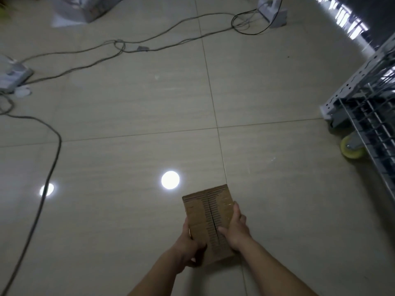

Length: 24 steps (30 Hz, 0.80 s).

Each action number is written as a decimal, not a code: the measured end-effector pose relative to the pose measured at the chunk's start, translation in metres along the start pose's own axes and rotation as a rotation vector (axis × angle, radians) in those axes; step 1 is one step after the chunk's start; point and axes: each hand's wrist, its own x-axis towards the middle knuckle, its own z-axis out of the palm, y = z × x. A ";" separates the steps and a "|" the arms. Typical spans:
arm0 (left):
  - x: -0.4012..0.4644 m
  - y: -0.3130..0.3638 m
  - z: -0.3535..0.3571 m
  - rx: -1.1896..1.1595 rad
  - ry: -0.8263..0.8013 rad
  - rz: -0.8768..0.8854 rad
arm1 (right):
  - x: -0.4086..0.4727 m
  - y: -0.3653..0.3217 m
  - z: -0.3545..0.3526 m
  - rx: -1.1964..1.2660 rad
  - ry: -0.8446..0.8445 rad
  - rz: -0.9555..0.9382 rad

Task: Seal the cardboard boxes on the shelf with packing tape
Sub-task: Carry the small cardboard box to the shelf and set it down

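Both hands carry cardboard box [208, 223] over floor: left hand [189, 247] and right hand [235, 230] fingers curled round its sides. Flap seam looks untaped; next needs tape, none visible.

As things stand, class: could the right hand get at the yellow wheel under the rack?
Probably not from here. The right hand is busy gripping the box together with the left hand, and the wheel sits well off to the right across bare floor. Nothing blocks the path.
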 end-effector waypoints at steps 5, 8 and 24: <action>-0.033 0.037 -0.021 0.111 0.082 0.107 | -0.035 -0.025 -0.010 0.281 -0.028 -0.084; -0.057 0.081 -0.034 0.186 0.132 0.202 | -0.052 -0.058 -0.044 0.335 0.026 -0.158; -0.353 0.239 -0.051 0.075 0.210 0.472 | -0.285 -0.223 -0.243 0.272 0.073 -0.337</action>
